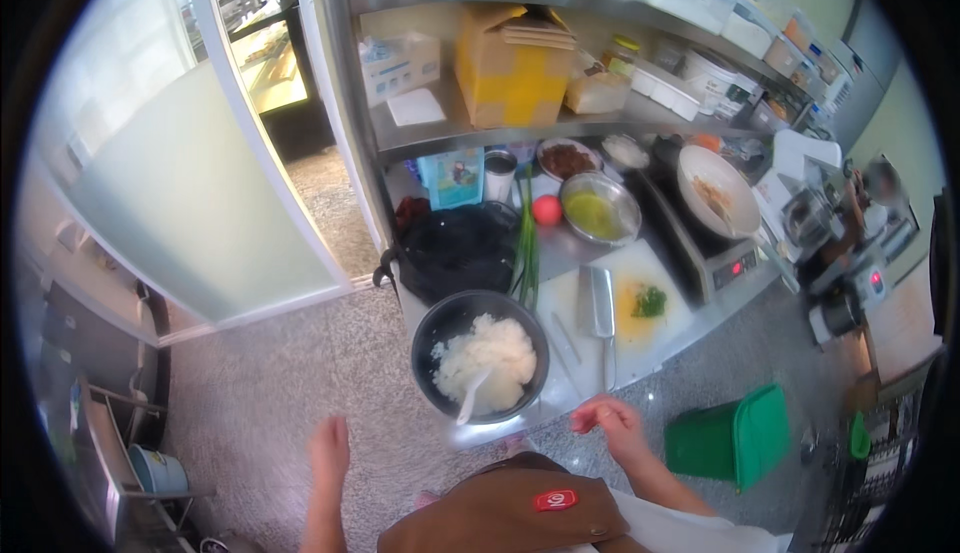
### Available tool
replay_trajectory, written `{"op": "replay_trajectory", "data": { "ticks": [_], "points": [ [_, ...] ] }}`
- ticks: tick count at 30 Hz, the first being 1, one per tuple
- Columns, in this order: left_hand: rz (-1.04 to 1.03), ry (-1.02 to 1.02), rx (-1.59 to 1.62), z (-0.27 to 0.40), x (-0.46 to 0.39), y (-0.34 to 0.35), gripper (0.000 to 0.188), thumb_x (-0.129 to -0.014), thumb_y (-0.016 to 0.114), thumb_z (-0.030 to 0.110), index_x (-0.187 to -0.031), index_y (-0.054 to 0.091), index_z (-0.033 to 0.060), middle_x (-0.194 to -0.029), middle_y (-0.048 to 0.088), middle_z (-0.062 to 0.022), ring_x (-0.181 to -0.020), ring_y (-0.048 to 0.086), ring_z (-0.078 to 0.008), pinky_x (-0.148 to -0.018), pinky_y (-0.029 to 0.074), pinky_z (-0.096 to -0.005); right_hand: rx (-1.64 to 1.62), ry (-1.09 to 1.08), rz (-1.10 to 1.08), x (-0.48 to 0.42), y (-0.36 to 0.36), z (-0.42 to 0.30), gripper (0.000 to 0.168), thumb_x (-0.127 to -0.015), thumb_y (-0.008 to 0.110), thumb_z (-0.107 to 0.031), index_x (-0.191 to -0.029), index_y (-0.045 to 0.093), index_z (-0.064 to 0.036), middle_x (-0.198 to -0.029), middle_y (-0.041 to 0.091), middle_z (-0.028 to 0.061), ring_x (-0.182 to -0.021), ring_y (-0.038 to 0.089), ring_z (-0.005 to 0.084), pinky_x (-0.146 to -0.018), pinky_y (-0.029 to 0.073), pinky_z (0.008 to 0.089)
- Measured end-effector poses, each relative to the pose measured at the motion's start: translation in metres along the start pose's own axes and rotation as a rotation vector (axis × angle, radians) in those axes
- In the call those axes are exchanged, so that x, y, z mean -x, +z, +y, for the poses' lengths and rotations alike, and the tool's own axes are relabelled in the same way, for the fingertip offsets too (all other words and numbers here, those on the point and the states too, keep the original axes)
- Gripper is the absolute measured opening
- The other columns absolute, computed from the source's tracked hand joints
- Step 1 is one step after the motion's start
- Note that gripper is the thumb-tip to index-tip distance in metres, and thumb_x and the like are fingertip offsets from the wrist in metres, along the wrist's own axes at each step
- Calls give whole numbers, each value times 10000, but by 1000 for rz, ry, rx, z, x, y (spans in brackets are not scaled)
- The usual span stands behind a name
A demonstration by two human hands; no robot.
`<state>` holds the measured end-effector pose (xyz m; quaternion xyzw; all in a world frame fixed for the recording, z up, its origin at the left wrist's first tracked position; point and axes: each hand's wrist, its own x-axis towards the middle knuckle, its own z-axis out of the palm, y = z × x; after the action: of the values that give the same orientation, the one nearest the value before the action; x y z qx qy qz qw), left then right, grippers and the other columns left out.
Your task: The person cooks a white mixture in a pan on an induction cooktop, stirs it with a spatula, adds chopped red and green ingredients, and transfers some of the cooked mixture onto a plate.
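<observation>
My left hand [330, 446] hangs above the floor at the lower left, apart from the counter; no object shows in it, and its finger spacing is hard to make out. Just off the counter's front edge is my right hand [611, 424], empty, with loosely curled fingers and a gap beside the thumb. Between and beyond the hands, a dark round pot [424, 350] holds white rice [495, 354]. A white spoon or paddle [472, 395] leans in the rice. Right of the pot, a cleaver [597, 304] lies on a white cutting board [555, 290] near chopped greens [649, 302].
Green onions [527, 245], a red round item [547, 210] and a metal bowl of yellow-green liquid [600, 209] stand behind the board. A pan [720, 193] sits on an induction cooker [709, 271]. A green bin [724, 440] stands on the floor at right. Above runs a metal shelf [420, 140].
</observation>
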<state>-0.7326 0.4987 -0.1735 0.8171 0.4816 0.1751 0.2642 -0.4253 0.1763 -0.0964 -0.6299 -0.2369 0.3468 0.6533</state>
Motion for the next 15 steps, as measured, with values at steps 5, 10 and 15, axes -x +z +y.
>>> {"op": "replay_trajectory", "data": {
  "ticks": [5,10,15],
  "points": [
    [209,631,15,207,-162,13,203,-882,608,98,-1071,628,29,-962,639,-192,-884,619,-374,-764,498,-431,-23,-15,264,-20,-79,-4,273,-986,440,-161,-1010,643,19,-909,671,130,-755,652,187,-695,539,300],
    [363,572,-104,308,-364,57,356,-920,532,234,-1217,566,40,-1139,602,-220,-1076,559,-391,-923,455,-452,7,-67,418,-14,-143,4,330,-995,438,-253,-1024,609,28,-882,668,158,-708,656,217,-648,541,327],
    [283,827,-1032,220,-503,40,411,-971,423,390,-1145,556,42,-1166,578,-209,-1103,539,-390,-998,393,-482,-17,-9,480,-10,-169,9,294,-993,461,-219,-1047,617,24,-899,673,140,-726,657,194,-649,537,304]
  ]
}}
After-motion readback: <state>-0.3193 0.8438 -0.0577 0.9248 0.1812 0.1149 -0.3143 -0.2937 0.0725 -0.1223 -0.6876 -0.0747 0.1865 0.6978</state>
